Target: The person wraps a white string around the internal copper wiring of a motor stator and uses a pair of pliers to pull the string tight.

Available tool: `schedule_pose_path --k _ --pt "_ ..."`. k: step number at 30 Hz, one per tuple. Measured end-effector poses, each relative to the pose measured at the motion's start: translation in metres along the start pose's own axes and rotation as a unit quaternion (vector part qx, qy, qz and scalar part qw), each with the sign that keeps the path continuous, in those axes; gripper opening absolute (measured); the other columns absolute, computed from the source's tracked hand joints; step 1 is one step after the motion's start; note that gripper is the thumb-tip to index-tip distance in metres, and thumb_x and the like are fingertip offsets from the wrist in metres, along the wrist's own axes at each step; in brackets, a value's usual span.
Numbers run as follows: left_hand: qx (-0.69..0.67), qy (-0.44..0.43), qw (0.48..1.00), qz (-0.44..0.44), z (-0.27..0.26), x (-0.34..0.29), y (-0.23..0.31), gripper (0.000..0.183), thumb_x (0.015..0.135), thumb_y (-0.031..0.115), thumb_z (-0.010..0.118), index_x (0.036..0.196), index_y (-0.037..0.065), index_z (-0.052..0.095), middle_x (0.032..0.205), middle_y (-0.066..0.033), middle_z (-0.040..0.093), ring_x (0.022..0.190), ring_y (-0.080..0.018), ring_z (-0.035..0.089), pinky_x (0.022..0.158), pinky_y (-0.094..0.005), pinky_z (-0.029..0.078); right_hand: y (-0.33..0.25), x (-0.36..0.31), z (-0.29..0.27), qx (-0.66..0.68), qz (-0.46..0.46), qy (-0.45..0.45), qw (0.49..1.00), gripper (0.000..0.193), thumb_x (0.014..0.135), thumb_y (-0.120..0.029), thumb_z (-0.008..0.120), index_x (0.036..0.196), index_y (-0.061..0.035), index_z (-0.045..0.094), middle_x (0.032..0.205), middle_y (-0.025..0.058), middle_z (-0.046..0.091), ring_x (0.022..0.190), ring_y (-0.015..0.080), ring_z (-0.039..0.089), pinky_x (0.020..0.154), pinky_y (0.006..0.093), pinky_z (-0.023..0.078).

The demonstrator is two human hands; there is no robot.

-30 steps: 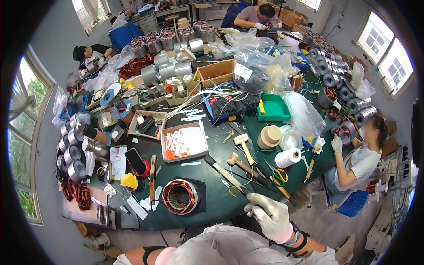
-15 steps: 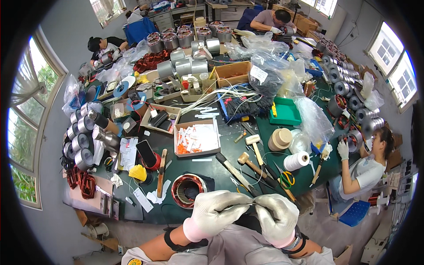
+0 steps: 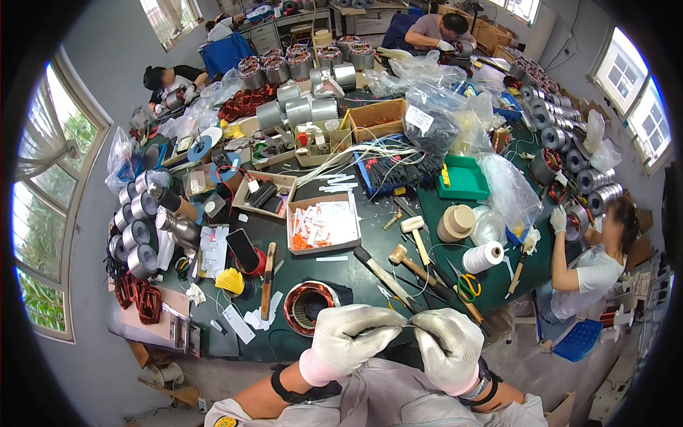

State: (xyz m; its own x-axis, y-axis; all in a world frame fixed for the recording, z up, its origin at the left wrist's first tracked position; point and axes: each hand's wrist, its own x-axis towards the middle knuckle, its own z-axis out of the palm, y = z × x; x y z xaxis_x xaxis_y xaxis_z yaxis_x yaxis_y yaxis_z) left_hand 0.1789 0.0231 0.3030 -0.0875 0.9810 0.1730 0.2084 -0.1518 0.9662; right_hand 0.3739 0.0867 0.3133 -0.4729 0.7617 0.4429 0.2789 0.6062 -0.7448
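The gloved left hand [image 3: 356,340] and gloved right hand [image 3: 449,347] nearly meet at the front edge of the counter [image 3: 265,346], each with fingers pressed together, anything pinched being indiscernible, while a copper-wound stator [image 3: 296,304] stands near that edge, partly behind the left hand.

A white label [image 3: 419,119] with dark print stands on the clear plastic bag [image 3: 435,96] (lettering too small to make out surely); a white tag [image 3: 239,324] on the worktop [image 3: 334,274] shows only faint, unreadable marks.
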Motion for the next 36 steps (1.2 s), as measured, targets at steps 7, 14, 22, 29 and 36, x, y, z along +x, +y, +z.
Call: schedule_pose_path --k 7,14,22,29,36 --pt "-0.020 0.032 0.999 0.000 0.003 0.003 0.002 0.012 0.085 -0.001 0.079 0.097 -0.002 0.079 0.083 -0.0104 0.077 0.069 -0.0147 0.071 0.062 -0.0265 0.053 0.002 -0.001 0.002 0.005 0.010 -0.010 1.000 0.017 0.077 0.003 0.072 0.093 0.0003 0.075 0.083 0.0164 0.074 0.074 0.0333 0.072 0.069 0.0380 0.056" --pt "-0.022 0.030 0.999 -0.004 0.002 0.006 -0.002 0.013 0.085 -0.002 0.079 0.098 -0.002 0.079 0.084 -0.0103 0.077 0.070 -0.0145 0.071 0.062 -0.0264 0.054 0.007 0.003 0.005 0.006 0.013 -0.022 1.000 0.019 0.078 0.003 0.074 0.096 -0.0024 0.076 0.083 0.0137 0.073 0.073 0.0321 0.072 0.066 0.0380 0.056" --pt "-0.026 0.030 0.999 -0.018 0.002 0.008 -0.006 0.013 0.086 -0.001 0.078 0.098 -0.002 0.079 0.086 -0.0107 0.078 0.070 -0.0146 0.071 0.063 -0.0281 0.054 0.011 0.006 0.009 0.054 0.066 -0.069 0.994 0.016 0.082 0.001 0.072 0.097 -0.0016 0.076 0.086 0.0150 0.074 0.075 0.0331 0.072 0.067 0.0382 0.056" --pt "0.089 0.029 0.987 0.127 0.001 0.010 -0.024 0.018 0.080 0.003 0.078 0.098 0.007 0.080 0.090 -0.0050 0.069 0.080 -0.0232 0.066 0.075 -0.0360 0.052 0.024 0.006 0.006 0.133 0.176 -0.194 0.956 0.016 0.089 -0.003 0.068 0.100 0.0023 0.077 0.088 0.0161 0.075 0.077 0.0265 0.074 0.071 0.0345 0.057" --pt "0.051 0.062 0.997 0.012 -0.047 -0.021 -0.032 0.013 0.080 0.006 0.079 0.092 0.011 0.080 0.099 -0.0045 0.064 0.105 -0.0240 0.061 0.093 -0.0382 0.050 0.088 -0.006 0.005 0.080 0.318 -0.178 0.928 0.020 0.086 -0.001 0.061 0.102 0.0024 0.073 0.077 0.0060 0.070 0.066 0.0097 0.062 0.063 0.0280 0.051"
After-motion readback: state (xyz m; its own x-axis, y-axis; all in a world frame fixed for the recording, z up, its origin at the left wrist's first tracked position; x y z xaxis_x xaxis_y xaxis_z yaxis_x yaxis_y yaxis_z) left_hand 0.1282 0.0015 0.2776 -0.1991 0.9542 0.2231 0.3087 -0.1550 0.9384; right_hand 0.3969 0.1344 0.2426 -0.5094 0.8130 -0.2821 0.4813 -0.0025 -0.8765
